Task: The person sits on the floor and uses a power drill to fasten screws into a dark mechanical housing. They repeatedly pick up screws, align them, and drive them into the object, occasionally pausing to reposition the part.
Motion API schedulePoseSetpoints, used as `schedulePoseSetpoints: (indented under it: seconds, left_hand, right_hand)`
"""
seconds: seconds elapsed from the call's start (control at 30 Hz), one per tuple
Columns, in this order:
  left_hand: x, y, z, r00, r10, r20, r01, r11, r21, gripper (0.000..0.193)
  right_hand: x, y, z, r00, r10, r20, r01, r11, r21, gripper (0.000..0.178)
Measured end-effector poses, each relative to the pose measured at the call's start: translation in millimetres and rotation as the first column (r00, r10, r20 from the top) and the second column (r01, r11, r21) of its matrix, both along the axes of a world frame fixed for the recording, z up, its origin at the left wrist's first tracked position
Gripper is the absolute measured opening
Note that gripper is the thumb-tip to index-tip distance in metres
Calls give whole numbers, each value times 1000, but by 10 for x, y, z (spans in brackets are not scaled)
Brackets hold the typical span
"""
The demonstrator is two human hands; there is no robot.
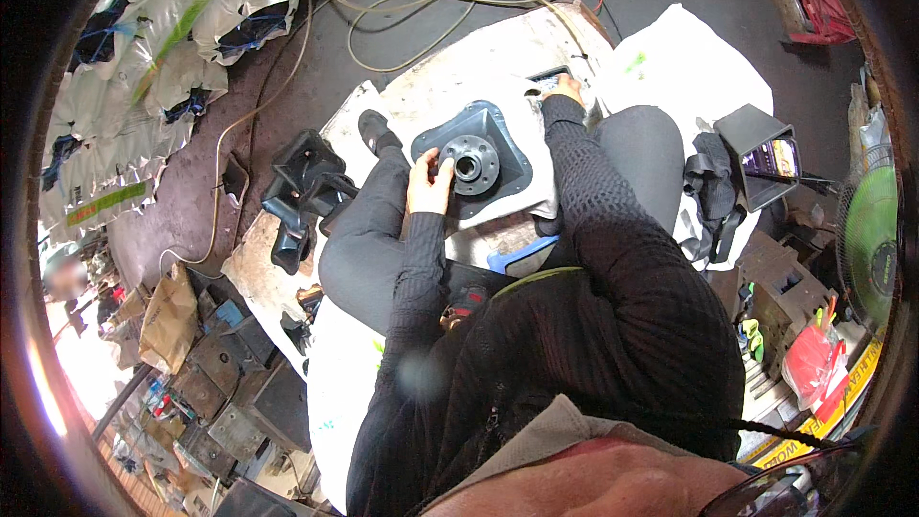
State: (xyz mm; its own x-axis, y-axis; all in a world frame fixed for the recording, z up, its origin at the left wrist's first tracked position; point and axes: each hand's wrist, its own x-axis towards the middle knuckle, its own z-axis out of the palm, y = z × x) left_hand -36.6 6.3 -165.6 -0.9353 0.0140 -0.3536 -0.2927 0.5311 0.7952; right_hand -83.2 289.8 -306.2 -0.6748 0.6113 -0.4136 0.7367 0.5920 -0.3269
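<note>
A black moulded square part (491, 124) with rounded corners lies between my legs on white cloth. On it sits a black round flange (469, 165) with a central hole and a ring of small holes. My left hand (428, 184) grips the flange's left edge, thumb on top and fingers along the side. Farther off to the right, my right hand (565, 91) is at a small dark tray (549, 77), its fingers bent in at the near edge; what they pinch is too small to make out. Nearer me lies a tool with a blue handle (522, 255).
Several black moulded parts (308, 177) lie left of my leg. At right stand a square black part (756, 158) with a lit screen in its mouth, black straps (708, 191) and a green fan (871, 258). A hose (421, 50) loops across the floor near stacked white sacks (182, 48).
</note>
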Motion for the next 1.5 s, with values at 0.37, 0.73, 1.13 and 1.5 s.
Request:
schedulePoseSetpoints:
  seconds: [0.37,0.73,1.13,1.5]
  left_hand:
    - [34,16,-31,999,6,-53,-7,1000,-30,40]
    - [14,79,206,999,-10,34,12,998,-62,36]
    - [41,73,23,989,-53,-136,37,992,-119,33]
    - [30,78,146,995,-74,-60,67,991,-112,34]
  right_hand:
    - [-101,0,-109,958,146,245,-171,982,80,43]
    - [-122,-61,-108,974,178,143,-202,964,175,35]
    - [-87,-14,-251,966,204,161,-229,961,155,28]
    - [-124,-49,-183,969,196,151,-208,976,70,35]
